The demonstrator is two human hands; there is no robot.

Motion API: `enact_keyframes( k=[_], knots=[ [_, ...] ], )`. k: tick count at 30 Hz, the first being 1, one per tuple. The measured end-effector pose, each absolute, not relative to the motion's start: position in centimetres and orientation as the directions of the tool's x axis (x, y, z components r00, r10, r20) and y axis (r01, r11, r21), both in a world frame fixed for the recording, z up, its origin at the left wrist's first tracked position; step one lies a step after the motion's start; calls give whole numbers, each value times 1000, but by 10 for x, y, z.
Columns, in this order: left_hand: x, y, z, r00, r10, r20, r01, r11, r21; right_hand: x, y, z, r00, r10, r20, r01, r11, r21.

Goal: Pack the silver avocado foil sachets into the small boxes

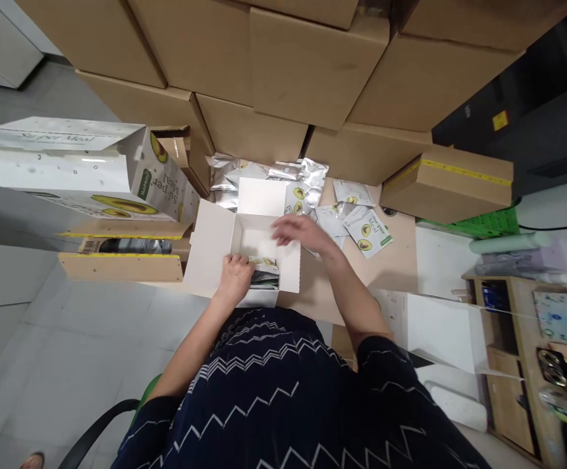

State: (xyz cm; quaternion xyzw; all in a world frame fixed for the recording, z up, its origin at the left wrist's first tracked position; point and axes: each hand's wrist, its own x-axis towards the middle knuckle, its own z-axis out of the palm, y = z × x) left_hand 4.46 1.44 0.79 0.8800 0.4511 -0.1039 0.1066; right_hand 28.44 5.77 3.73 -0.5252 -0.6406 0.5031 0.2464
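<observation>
An open white carton point(215, 244) lies in front of me with its flaps spread. Inside it, at the near end, stand several silver sachets point(265, 272) printed with avocados. My left hand point(234, 277) is curled over the near end of this stack, fingers closed on the sachets. My right hand point(298, 232) hovers over the carton's right wall, fingers loosely spread, and it looks to be holding nothing. More loose sachets point(364, 231) lie scattered on the brown surface beyond and to the right of the carton.
A wall of brown cardboard boxes point(307, 71) stands behind. At left lies a white printed avocado box point(117, 172) above a brown tray point(122, 257). A taped brown box point(447, 182) sits at right, with a shelf unit point(518, 365) lower right.
</observation>
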Motion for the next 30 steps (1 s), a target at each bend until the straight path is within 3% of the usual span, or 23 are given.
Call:
enact_keyframes(
  k=[1, 3, 6, 8, 12, 17, 22, 25, 28, 30],
  knots=[
    [44, 14, 9, 584, 762, -279, 807, -583, 97, 306, 55, 28, -77, 976, -202, 414, -153, -897],
    [43, 14, 10, 598, 751, -281, 797, -594, 109, 349, 49, 4, 393, 900, -191, 491, -381, -784],
    [44, 14, 13, 596, 740, -313, 798, -591, 122, 401, 40, -33, 711, 648, -272, 542, -752, -375],
    [45, 14, 14, 590, 736, -330, 801, -585, 127, 420, 34, -51, 761, 550, -345, 501, -835, -228],
    [46, 13, 13, 578, 743, -338, 812, -563, 151, 429, 30, -67, 726, 571, -385, 516, -821, -245],
    [46, 13, 11, 578, 742, -338, 810, -570, 134, 418, 27, -73, 724, 557, -407, 579, -811, -79],
    [45, 12, 9, 584, 738, -337, 805, -580, 124, 418, 5, -67, 737, 648, -192, 615, -761, -208],
    [45, 11, 10, 593, 734, -331, 798, -591, 119, 425, -3, -45, 773, 634, -18, 551, -684, -478],
    [45, 11, 10, 594, 734, -331, 797, -593, 115, 423, 0, -4, 801, 578, 153, 410, -344, -845],
    [45, 10, 10, 593, 733, -333, 798, -591, 118, 410, 4, 32, 766, 620, 169, 264, -65, -962]
  ],
)
